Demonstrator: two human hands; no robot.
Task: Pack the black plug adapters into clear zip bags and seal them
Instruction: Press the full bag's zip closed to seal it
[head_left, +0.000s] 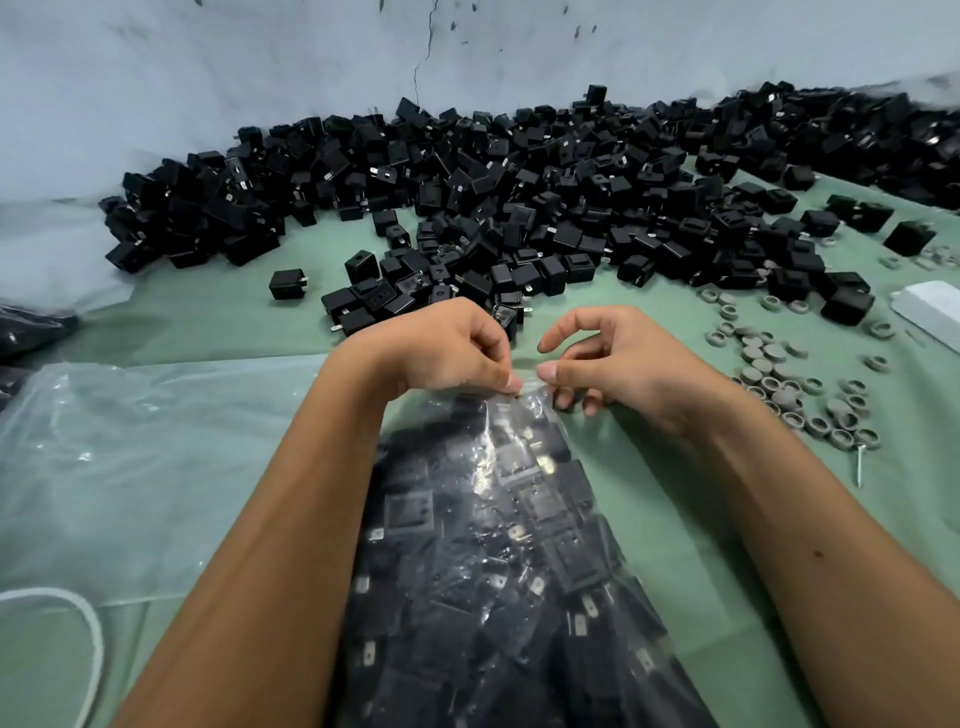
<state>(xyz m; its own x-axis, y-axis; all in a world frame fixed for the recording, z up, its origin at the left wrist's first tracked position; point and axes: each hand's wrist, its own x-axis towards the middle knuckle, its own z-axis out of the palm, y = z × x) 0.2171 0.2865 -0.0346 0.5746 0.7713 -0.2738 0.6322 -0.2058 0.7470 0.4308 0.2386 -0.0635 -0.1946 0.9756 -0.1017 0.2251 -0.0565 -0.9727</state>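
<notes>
Spare clear bags (130, 467) lying flat at the left, not filled yet. Centre: one zip bag (498, 545) stuffed with black adapters, mouth pointing away, looks like mid-seal. Left hand (441, 348) pinching the bag's top edge, right hand (608, 358) pinching it just beside, thumbs nearly touching, other fingers loosely curled. Beyond the hands, huge pile of loose adapters (519, 192) waiting, so tons left to pack. Grey rings (779, 374) scattered off right.
</notes>
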